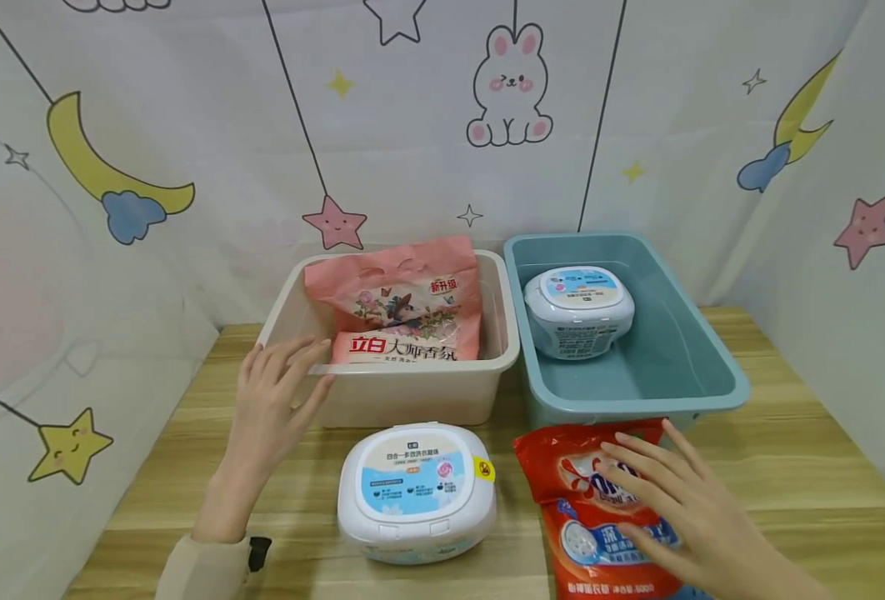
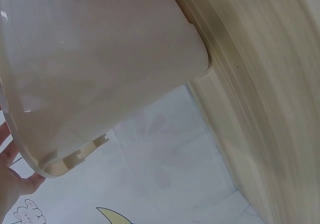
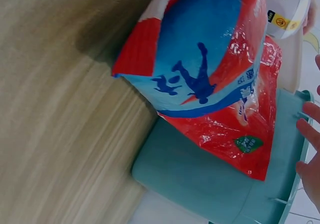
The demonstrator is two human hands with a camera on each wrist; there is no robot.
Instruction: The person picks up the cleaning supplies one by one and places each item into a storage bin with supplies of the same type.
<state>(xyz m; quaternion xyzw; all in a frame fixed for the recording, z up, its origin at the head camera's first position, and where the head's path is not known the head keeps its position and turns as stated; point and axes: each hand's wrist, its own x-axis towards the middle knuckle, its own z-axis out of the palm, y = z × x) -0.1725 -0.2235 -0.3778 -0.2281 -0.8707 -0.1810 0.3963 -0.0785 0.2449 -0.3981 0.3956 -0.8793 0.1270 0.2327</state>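
My left hand [image 1: 277, 400] is at the near left corner of the cream bin [image 1: 405, 396], its fingers loosely bent at the rim. In the left wrist view the fingertips and thumb [image 2: 32, 182] meet that rim; whether they press on it I cannot tell. A pink laundry powder bag [image 1: 405, 304] leans inside this bin. With fingers spread, my right hand [image 1: 682, 508] hovers over a red detergent bag [image 1: 600, 533] in front of the teal bin [image 1: 637, 406]. The right wrist view shows a gap between those fingers and the bag [image 3: 200, 59].
A white lidded tub [image 1: 416, 492] stands on the wooden table [image 1: 810, 467] between the hands. A similar tub [image 1: 579, 312] sits inside the teal bin. Behind the bins hangs a white cloth [image 1: 412, 167] printed with stars, moons and a rabbit.
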